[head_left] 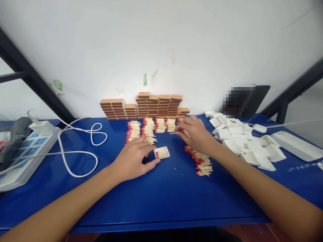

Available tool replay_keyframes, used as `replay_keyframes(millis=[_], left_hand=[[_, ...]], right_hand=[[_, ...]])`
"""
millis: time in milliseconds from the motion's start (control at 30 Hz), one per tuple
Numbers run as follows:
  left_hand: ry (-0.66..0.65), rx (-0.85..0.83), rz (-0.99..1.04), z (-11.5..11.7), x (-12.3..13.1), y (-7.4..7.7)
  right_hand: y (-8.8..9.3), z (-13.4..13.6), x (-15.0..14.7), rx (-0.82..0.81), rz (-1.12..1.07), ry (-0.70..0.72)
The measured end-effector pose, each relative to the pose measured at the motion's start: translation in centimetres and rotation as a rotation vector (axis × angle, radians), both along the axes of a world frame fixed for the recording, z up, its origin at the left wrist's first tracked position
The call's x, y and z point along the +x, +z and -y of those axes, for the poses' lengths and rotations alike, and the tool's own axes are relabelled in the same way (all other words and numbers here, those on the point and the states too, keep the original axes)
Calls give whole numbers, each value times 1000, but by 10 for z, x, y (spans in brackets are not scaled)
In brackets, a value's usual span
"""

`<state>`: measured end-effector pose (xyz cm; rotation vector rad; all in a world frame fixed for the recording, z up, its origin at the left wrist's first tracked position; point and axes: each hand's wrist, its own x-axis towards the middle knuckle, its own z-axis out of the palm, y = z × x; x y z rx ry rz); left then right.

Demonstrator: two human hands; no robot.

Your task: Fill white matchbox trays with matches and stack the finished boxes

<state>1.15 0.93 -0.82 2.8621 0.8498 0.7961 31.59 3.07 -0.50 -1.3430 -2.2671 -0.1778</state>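
With thumb and fingers, my left hand (135, 158) grips the left end of a small white matchbox tray (168, 151) on the blue tabletop. A layer of red-headed matches (163, 154) lies inside the tray. My right hand (198, 136) reaches over the match piles, its fingertips pinched together at matches (172, 133) near the back row. How many it grips is hidden. Beneath and in front of that hand spreads a long pile of matches (202, 163). More match piles (148, 129) stand in rows behind my left hand.
Stacked brown matchboxes (147, 107) line the wall. Loose white trays (248, 144) are heaped at the right, near a white box (297, 144) and a dark, partly blurred tablet-like object (247, 101). A power strip (32, 148) and looping white cable (78, 153) lie at the left.
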Motion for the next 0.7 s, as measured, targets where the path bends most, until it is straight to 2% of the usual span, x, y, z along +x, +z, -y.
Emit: replay_keyframes(millis=[233, 533, 700], left_hand=[[-10, 15, 2, 1, -1, 1], [-15, 0, -4, 0, 0, -1], [-11, 3, 1, 1, 0, 0]], right_hand=[[-12, -9, 2, -70, 62, 26], [-11, -11, -8, -122, 77, -8], [-3, -2, -9, -151, 84, 32]])
